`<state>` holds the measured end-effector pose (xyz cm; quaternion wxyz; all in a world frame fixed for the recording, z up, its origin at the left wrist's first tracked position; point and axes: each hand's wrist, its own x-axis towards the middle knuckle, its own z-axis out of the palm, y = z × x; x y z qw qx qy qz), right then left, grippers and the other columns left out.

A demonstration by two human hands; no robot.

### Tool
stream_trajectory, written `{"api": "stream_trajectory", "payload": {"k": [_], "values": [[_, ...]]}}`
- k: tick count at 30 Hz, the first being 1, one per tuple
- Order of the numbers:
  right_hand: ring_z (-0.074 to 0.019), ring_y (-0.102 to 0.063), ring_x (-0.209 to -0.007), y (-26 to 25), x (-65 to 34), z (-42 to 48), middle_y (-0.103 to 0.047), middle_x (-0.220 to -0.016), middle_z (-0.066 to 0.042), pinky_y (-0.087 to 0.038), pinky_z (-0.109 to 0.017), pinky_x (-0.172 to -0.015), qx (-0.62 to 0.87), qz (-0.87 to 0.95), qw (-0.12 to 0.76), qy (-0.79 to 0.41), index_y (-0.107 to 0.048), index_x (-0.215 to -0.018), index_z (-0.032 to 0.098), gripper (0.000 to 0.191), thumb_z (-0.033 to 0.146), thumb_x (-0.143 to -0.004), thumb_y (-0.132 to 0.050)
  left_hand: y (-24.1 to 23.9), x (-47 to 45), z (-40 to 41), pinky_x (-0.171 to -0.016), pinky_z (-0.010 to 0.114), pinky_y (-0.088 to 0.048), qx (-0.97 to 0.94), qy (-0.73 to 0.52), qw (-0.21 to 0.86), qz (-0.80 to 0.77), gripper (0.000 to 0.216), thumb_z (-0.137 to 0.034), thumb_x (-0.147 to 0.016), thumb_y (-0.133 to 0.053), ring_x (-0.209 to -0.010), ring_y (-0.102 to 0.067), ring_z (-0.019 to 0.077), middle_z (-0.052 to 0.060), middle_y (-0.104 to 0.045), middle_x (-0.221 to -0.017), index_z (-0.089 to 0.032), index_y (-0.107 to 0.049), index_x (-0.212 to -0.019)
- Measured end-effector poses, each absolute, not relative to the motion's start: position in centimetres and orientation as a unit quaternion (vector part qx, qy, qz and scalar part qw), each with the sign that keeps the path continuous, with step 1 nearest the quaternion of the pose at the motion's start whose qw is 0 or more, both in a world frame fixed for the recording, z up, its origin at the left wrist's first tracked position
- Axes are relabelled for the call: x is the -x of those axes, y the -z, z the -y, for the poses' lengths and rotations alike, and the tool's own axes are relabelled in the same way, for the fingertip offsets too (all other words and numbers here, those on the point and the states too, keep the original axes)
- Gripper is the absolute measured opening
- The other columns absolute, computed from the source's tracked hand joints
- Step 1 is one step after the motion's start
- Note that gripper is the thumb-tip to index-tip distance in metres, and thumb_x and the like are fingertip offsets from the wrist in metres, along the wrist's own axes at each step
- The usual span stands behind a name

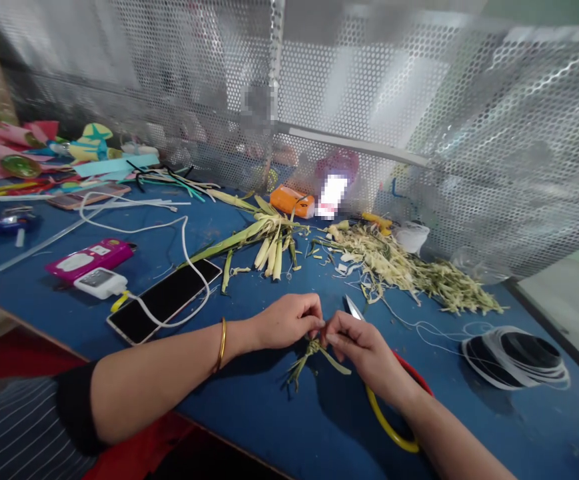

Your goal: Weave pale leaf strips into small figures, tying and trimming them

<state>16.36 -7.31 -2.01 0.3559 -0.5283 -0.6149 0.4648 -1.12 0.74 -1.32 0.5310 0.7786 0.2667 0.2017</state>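
My left hand [292, 321] and my right hand [362, 348] meet over the blue table, fingertips pinched close together. Just under them is a small knotted bundle of green leaf strips [312, 348], its loose ends fanning out toward me. Both hands are closed at the top of this bundle; the exact spot between the fingertips is hidden. Beneath my right hand and wrist lie scissors [388, 430] with red and yellow handles, their blade tip showing past the knuckles. Beyond my hands lies a sheaf of long pale-green leaves [272, 250].
A heap of shredded leaf pieces [384, 257] lies at the back right. Nearer, a spool of white thread [514, 357] trails loose strands. On the left are a phone [166, 300], a white cable [185, 247] and a magenta device [89, 259]. Perforated metal sheeting [359, 73] closes off the back.
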Motion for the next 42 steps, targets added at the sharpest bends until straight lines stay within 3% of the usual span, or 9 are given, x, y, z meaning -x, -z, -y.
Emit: {"api": "stream_trajectory", "payload": {"k": [5,11,18,20,23,28,32,36,42], "values": [[-0.0163,-0.050,-0.073,2.1,-16.2,6.9,-0.058,-0.075,-0.001,-0.038,-0.030,-0.068,0.498,0.606,0.415,-0.462,-0.054,-0.068,0.020,0.026,0.039,-0.084,-0.059,1.8,1.0,-1.2,-0.062,0.025,-0.042,-0.732,-0.246,0.570,-0.282,0.008,-0.021,-0.083,-0.057,-0.063,-0.055,0.0112,0.001,-0.064,-0.070,-0.017,-0.056,-0.076],[-0.0175,-0.053,-0.082,2.3,-15.8,6.9,-0.058,-0.083,-0.003,-0.039,-0.029,-0.073,0.503,0.623,0.448,-0.397,-0.055,-0.062,0.019,0.027,0.034,-0.083,-0.061,1.4,0.9,-0.9,-0.080,0.030,-0.044,-0.777,-0.349,0.433,-0.295,0.009,-0.021,-0.080,-0.064,-0.087,-0.060,0.0155,0.004,-0.066,-0.092,-0.018,-0.064,-0.071],[-0.0122,-0.046,-0.060,2.1,-15.2,7.3,-0.055,-0.064,0.001,-0.037,-0.025,-0.057,0.492,0.592,0.424,-0.477,-0.054,-0.065,0.019,0.028,0.040,-0.083,-0.061,1.4,0.6,-0.2,-0.090,0.032,-0.043,-0.763,-0.391,0.435,-0.273,0.009,-0.016,-0.079,-0.065,-0.096,-0.060,0.0165,0.003,-0.065,-0.097,-0.019,-0.065,-0.070],[-0.0134,-0.049,-0.065,1.7,-15.4,7.2,-0.058,-0.071,-0.001,-0.039,-0.025,-0.059,0.495,0.575,0.456,-0.465,-0.056,-0.066,0.019,0.029,0.042,-0.081,-0.063,1.4,0.5,-0.4,-0.088,0.032,-0.044,-0.727,-0.407,0.458,-0.309,0.004,-0.021,-0.079,-0.064,-0.095,-0.060,0.0172,0.005,-0.066,-0.098,-0.019,-0.067,-0.078],[-0.0165,-0.054,-0.077,1.2,-15.9,7.1,-0.062,-0.081,-0.005,-0.042,-0.027,-0.067,0.510,0.557,0.511,-0.409,-0.059,-0.065,0.018,0.028,0.040,-0.081,-0.064,1.4,0.5,-0.6,-0.080,0.031,-0.046,-0.643,-0.421,0.510,-0.386,0.025,-0.035,-0.078,-0.067,-0.088,-0.060,0.0178,0.007,-0.067,-0.096,-0.017,-0.067,-0.095],[-0.0170,-0.056,-0.079,1.3,-16.1,7.2,-0.063,-0.081,-0.004,-0.044,-0.028,-0.070,0.512,0.568,0.550,-0.337,-0.063,-0.069,0.019,0.020,0.032,-0.084,-0.064,0.8,0.4,0.0,-0.065,0.028,-0.043,-0.531,-0.288,0.684,-0.409,0.044,-0.056,-0.073,-0.067,-0.066,-0.056,0.0137,0.006,-0.065,-0.074,-0.012,-0.067,-0.077],[-0.0171,-0.057,-0.080,1.5,-15.7,7.3,-0.062,-0.075,-0.002,-0.044,-0.028,-0.074,0.481,0.600,0.541,-0.341,-0.063,-0.067,0.019,0.020,0.029,-0.085,-0.063,0.2,0.5,0.7,-0.061,0.025,-0.042,-0.503,-0.205,0.758,-0.362,0.036,-0.046,-0.063,-0.078,-0.063,-0.056,0.0119,0.003,-0.065,-0.071,-0.013,-0.069,-0.075],[-0.0166,-0.059,-0.086,1.6,-15.8,7.3,-0.066,-0.078,-0.002,-0.045,-0.027,-0.080,0.476,0.528,0.573,-0.409,-0.066,-0.069,0.020,0.019,0.029,-0.085,-0.064,0.1,0.6,0.7,-0.051,0.022,-0.032,-0.520,-0.221,0.740,-0.366,0.025,-0.037,-0.067,-0.075,-0.056,-0.050,0.0086,0.000,-0.062,-0.067,-0.014,-0.069,-0.074],[-0.0116,-0.060,-0.070,0.9,-15.8,7.4,-0.067,-0.078,-0.001,-0.047,-0.023,-0.072,0.458,0.369,0.603,-0.538,-0.069,-0.073,0.018,0.015,0.032,-0.075,-0.076,-0.2,0.6,0.6,-0.048,0.024,-0.024,-0.543,-0.217,0.716,-0.381,0.019,-0.033,-0.069,-0.069,-0.050,-0.042,0.0073,-0.002,-0.057,-0.061,-0.015,-0.066,-0.070]]}}
